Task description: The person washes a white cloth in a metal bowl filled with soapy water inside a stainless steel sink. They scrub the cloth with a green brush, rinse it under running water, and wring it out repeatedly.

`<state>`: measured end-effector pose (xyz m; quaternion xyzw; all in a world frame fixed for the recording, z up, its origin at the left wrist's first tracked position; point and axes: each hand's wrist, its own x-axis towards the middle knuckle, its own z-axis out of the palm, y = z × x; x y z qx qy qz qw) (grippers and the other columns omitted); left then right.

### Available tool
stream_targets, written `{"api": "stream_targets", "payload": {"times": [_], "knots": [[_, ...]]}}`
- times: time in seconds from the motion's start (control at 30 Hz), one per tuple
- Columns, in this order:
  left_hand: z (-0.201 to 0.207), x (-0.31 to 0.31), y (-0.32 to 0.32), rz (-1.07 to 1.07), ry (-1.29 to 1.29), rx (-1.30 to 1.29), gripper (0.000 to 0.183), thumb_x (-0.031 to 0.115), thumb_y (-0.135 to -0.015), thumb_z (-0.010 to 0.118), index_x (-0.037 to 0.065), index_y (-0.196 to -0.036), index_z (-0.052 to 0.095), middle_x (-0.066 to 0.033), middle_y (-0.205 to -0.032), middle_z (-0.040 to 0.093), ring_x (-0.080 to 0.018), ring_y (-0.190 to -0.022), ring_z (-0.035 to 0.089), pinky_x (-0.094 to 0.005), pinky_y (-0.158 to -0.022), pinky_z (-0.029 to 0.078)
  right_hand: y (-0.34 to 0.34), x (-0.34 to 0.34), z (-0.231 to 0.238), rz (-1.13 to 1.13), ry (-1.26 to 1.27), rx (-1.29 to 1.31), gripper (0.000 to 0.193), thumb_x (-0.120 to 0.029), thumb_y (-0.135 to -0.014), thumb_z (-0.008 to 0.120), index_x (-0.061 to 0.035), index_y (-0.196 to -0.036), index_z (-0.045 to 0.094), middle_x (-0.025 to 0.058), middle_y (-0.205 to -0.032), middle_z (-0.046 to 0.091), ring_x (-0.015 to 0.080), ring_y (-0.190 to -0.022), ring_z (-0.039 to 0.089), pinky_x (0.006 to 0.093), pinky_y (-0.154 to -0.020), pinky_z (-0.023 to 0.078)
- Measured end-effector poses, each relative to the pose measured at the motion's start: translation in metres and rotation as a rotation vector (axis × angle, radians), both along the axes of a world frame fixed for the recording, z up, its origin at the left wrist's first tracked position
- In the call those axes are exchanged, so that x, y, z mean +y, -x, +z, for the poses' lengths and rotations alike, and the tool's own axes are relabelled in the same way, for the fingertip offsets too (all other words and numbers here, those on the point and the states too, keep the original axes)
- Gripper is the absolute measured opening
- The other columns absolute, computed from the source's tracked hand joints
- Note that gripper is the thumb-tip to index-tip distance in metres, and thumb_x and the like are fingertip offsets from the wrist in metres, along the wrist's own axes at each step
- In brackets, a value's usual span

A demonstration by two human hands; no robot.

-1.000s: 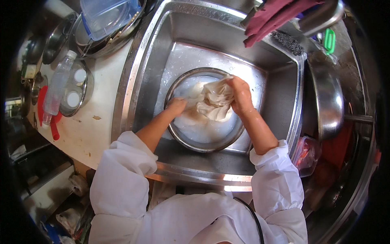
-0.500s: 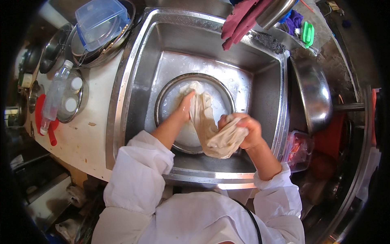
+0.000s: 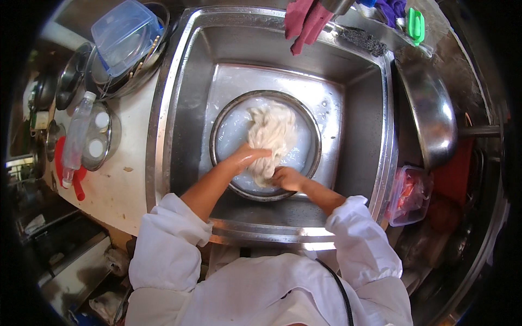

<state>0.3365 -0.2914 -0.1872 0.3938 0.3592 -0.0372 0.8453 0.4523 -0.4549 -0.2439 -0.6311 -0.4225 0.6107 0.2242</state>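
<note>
A round metal bowl (image 3: 223,122) of cloudy white water stands in the steel sink (image 3: 185,98). A wet, off-white bundle of cloth (image 3: 272,133) lies in the bowl. My left hand (image 3: 247,157) presses on the bundle's near left side, fingers wet. My right hand (image 3: 287,178) grips the bundle's lower end at the bowl's near rim. Both arms wear white sleeves pushed up to the elbow.
A large empty metal bowl (image 3: 429,117) sits right of the sink, a plastic tub with red contents (image 3: 410,195) near it. Left counter holds a clear bottle (image 3: 76,136), a blue plastic box (image 3: 125,35) on stacked pans, small dishes. A maroon cloth (image 3: 304,22) hangs over the far rim.
The bundle, lifted toward the sink's near edge in my right hand half a second ago, is back down in the bowl. Both hands have come together on it.
</note>
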Motion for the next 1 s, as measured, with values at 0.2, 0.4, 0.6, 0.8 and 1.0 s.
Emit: {"api": "stream_targets", "payload": {"times": [0.2, 0.4, 0.6, 0.8, 1.0], "knots": [[-0.006, -0.049, -0.005, -0.607, -0.797, 0.465, 0.068, 0.014, -0.068, 0.061, -0.004, -0.126, 0.031, -0.0259, -0.109, 0.053, -0.0364, -0.104, 0.051, -0.0385, -0.088, 0.041, -0.051, 0.033, -0.003, -0.708, 0.02, -0.345, 0.054, -0.039, -0.071, 0.067, 0.003, -0.103, 0.056, 0.0172, -0.097, 0.06, 0.021, -0.088, 0.056, 0.0339, -0.074, 0.045], [0.024, -0.033, -0.009, -0.176, -0.709, 0.131, 0.069, 0.001, -0.068, 0.055, -0.001, -0.131, 0.029, -0.0188, -0.116, 0.051, -0.0268, -0.107, 0.05, -0.0321, -0.09, 0.039, -0.047, 0.051, -0.018, -1.154, 0.517, 0.443, 0.098, -0.075, -0.067, 0.043, -0.0005, -0.129, 0.03, 0.0273, -0.125, 0.035, 0.032, -0.106, 0.043, 0.043, -0.085, 0.038], [0.048, 0.005, -0.011, 0.161, -0.376, -0.219, 0.065, -0.001, -0.072, 0.059, 0.004, -0.131, 0.031, -0.0091, -0.115, 0.049, -0.0164, -0.103, 0.049, -0.0287, -0.086, 0.042, 0.001, 0.012, -0.017, -0.625, 0.663, 0.632, 0.072, -0.064, -0.08, 0.036, -0.0063, -0.124, 0.038, 0.0205, -0.128, 0.036, 0.0331, -0.104, 0.042, 0.0444, -0.091, 0.03], [0.039, -0.034, -0.007, 0.225, -0.045, 0.029, 0.066, 0.009, -0.076, 0.062, 0.006, -0.132, 0.027, -0.0096, -0.117, 0.047, -0.0175, -0.105, 0.048, -0.0297, -0.088, 0.04, -0.04, 0.039, 0.002, -1.093, 0.513, 0.576, 0.058, -0.048, -0.081, 0.047, -0.0041, -0.119, 0.042, 0.0152, -0.119, 0.045, 0.0317, -0.104, 0.046, 0.0458, -0.087, 0.037], [0.017, -0.063, 0.004, -0.269, -0.55, -0.301, 0.062, 0.014, -0.077, 0.06, 0.001, -0.13, 0.03, -0.0101, -0.117, 0.048, -0.0166, -0.105, 0.048, -0.0289, -0.089, 0.039, -0.055, 0.054, -0.009, -0.875, 0.417, 0.864, 0.039, -0.016, -0.07, 0.056, 0.0019, -0.105, 0.053, 0.0131, -0.093, 0.06, 0.026, -0.086, 0.059, 0.0364, -0.081, 0.048]]}}
